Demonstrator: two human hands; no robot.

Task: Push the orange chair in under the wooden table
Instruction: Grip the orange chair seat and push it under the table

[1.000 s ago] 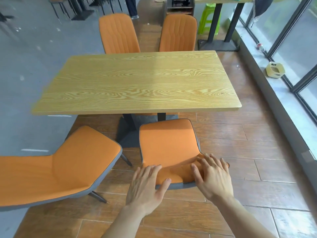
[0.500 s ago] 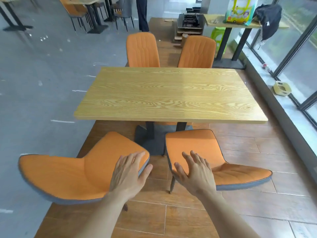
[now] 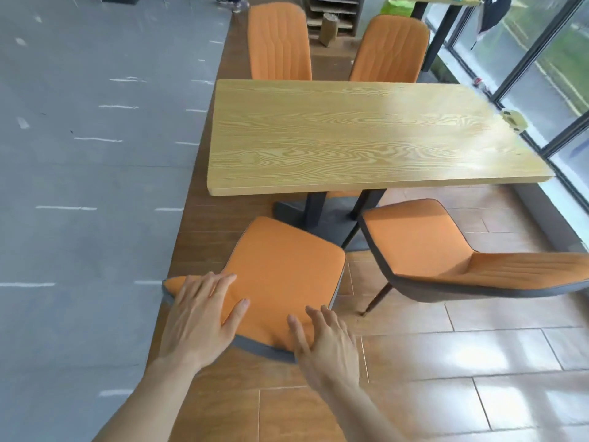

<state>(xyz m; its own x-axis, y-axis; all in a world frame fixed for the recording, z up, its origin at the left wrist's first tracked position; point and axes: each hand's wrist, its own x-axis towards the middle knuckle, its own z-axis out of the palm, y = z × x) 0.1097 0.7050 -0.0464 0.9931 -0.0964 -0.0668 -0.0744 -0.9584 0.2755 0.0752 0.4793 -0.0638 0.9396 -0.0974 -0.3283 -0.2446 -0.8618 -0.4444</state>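
Observation:
The wooden table (image 3: 350,135) stands ahead on a black pedestal. Just below me is an orange chair (image 3: 283,260) with a grey rim, pulled out from the table's near left side, its seat front close to the pedestal base. My left hand (image 3: 200,314) lies flat on the left part of the chair's backrest top, fingers spread. My right hand (image 3: 325,339) rests on the right part of the same backrest edge, fingers apart. Neither hand is wrapped around the chair.
A second orange chair (image 3: 446,250) stands to the right, angled, its seat front partly under the table. Two more orange chairs (image 3: 280,43) sit at the far side. A glass wall (image 3: 541,59) runs along the right; grey floor (image 3: 79,154) lies to the left.
My hands left the right chair's backrest, crossed the gap between the chairs, and now rest on the left chair's backrest. My view has swung left.

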